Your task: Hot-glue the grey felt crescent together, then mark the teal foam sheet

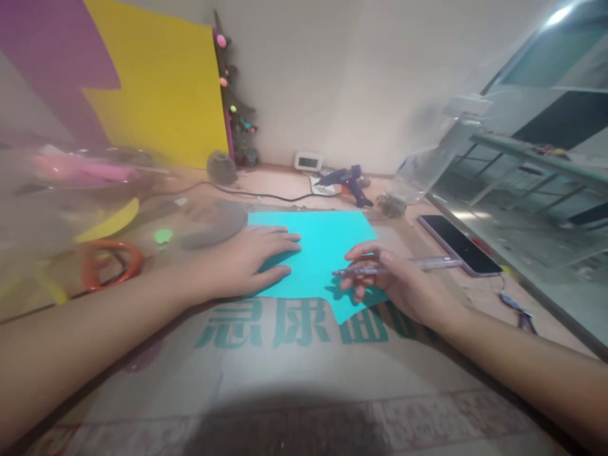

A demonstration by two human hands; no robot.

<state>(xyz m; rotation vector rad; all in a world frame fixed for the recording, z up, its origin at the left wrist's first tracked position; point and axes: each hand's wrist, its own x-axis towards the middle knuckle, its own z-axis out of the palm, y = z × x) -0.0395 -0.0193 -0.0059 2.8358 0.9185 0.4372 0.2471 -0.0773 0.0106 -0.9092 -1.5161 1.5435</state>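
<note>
Head view: your left hand (247, 261) lies flat, fingers spread, pressing the turquoise paper (318, 253) onto printed cardboard (285, 373) covering the desk. Your right hand (403, 282) pinches a pen (427, 263) over the sheet's right edge. Behind: phone (458, 244), glue gun (344, 180), orange scissors (111, 263), yellow board (161, 82) against the pale wall (356, 76).

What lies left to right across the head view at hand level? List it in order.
Orange scissors → green scrap → left hand → turquoise paper → right hand holding a pen → phone.
</note>
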